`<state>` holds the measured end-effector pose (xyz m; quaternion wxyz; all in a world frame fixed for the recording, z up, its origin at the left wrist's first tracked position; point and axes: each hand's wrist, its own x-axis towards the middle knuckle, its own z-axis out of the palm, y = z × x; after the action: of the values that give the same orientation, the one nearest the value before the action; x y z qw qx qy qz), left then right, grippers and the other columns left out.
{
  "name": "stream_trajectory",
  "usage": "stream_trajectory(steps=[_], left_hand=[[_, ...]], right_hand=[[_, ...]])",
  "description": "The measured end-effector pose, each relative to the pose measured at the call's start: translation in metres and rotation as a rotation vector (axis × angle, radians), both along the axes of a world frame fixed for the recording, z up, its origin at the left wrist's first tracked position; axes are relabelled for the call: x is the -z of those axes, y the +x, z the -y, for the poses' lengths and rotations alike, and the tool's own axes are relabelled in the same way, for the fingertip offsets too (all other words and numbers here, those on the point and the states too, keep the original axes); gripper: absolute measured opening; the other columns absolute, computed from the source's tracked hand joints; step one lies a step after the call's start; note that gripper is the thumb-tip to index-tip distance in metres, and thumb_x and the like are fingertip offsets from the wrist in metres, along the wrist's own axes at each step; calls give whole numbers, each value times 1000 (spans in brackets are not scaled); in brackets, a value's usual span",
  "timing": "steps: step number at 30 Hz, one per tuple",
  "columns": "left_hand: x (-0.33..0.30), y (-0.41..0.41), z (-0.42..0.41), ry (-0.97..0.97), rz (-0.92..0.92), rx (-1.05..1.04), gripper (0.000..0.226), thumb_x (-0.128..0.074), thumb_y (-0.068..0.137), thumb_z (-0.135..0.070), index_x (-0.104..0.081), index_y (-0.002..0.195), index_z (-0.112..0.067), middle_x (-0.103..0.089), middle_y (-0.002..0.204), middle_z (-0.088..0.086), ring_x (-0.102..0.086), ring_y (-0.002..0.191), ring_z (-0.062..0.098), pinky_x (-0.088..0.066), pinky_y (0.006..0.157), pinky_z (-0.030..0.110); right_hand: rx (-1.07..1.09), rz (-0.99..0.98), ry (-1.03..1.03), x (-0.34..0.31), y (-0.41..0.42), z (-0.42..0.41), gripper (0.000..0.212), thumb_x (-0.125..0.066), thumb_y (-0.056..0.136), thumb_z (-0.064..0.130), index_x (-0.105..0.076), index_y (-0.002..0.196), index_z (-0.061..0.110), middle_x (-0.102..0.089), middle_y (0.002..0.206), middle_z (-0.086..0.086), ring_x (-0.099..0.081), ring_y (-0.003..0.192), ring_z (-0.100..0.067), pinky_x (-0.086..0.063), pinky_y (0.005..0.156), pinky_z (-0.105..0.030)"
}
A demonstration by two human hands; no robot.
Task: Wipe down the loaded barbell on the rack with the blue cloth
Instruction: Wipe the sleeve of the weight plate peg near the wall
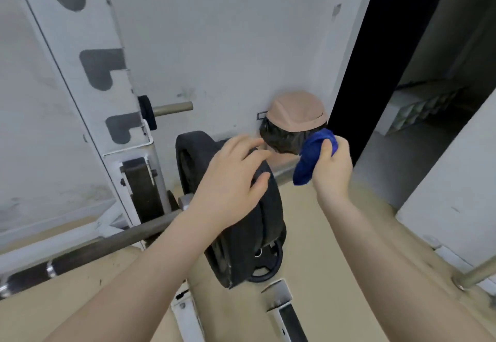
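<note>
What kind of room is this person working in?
Most likely a small gym or home weight room. A barbell loaded with black weight plates rests on a white rack, whose side peg looks meant for spare plates. The right hand holds a blue cloth beside the bar's end.

left hand (233,173) spread flat, fingers relaxed; right hand (331,164) curled, gripping.
</note>
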<state>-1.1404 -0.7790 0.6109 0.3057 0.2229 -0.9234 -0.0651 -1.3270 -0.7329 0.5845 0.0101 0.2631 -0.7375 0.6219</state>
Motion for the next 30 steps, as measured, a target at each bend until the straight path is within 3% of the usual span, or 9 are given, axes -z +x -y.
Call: stream_trajectory(steps=[2, 4, 7, 10, 14, 17, 22, 27, 30], left_hand=[[-4, -26, -1, 16, 37, -74, 43, -39, 83, -33, -60, 113, -12, -57, 124, 8, -46, 122, 28, -40, 99, 45], [-5, -47, 0, 4, 86, -125, 36, -48, 84, -29, -60, 114, -11, -58, 123, 7, -45, 122, 27, -40, 99, 44], [3, -65, 2, 2, 158, -205, 34, -58, 83, -23, -61, 114, -10, -60, 121, 7, -46, 122, 27, -40, 99, 42], [15, -73, 4, -14, 233, -334, 39, -60, 80, -25, -61, 114, -8, -60, 122, 12, -48, 121, 32, -42, 98, 42], [30, -86, 1, 50, 327, -509, 51, -51, 88, -31, -42, 134, -11, -35, 147, 12, -28, 136, 29, -26, 111, 39], [36, -95, -2, 29, 337, -588, 53, -59, 83, -32, -48, 130, -9, -43, 141, 18, -37, 131, 35, -31, 108, 44], [35, -106, -2, 24, 308, -657, 45, -70, 71, -27, -62, 112, -10, -55, 129, 18, -51, 116, 39, -44, 95, 47], [43, -128, -1, -64, 252, -633, 32, -61, 72, -26, -66, 100, -11, -60, 123, 16, -52, 117, 38, -43, 97, 47], [49, -146, 1, -48, 278, -615, 36, -71, 69, -22, -65, 101, -9, -61, 121, 17, -53, 117, 39, -46, 93, 47]], right_hand=[[-83, -304, 179, 19, -19, 13, 29, -41, 98, 18, -58, 118, 6, -57, 113, -7, -50, 103, -24, -36, 85, -26], [-293, -599, 415, 45, -30, 26, 39, -42, 93, 33, -65, 115, 11, -53, 129, -14, -46, 119, -34, -35, 99, -40], [-704, -746, 727, 81, -29, 41, 52, -30, 92, 42, -52, 129, 14, -36, 148, -8, -26, 139, -29, -17, 112, -45], [-615, -713, 640, 90, -27, 55, 45, -27, 86, 40, -54, 112, 15, -56, 121, -4, -47, 118, -26, -31, 98, -39], [-568, -898, 659, 96, -28, 69, 52, -27, 81, 37, -55, 121, 19, -58, 120, -4, -49, 119, -27, -28, 102, -49], [-479, -977, 606, 108, -65, 74, 39, -34, 78, 32, -63, 101, 20, -65, 101, -4, -57, 105, -28, -27, 101, -52], [-315, -797, 698, 102, -107, 78, 36, -30, 83, 28, -63, 86, 14, -67, 89, -7, -58, 94, -32, -32, 97, -48], [-601, -1041, 358, 112, -77, 81, 32, -42, 81, 23, -67, 97, 13, -68, 95, -3, -61, 88, -25, -37, 94, -38], [-541, -1086, 399, 103, -122, 84, 21, -50, 76, 15, -68, 87, 12, -68, 80, -5, -62, 70, -27, -40, 74, -35]])
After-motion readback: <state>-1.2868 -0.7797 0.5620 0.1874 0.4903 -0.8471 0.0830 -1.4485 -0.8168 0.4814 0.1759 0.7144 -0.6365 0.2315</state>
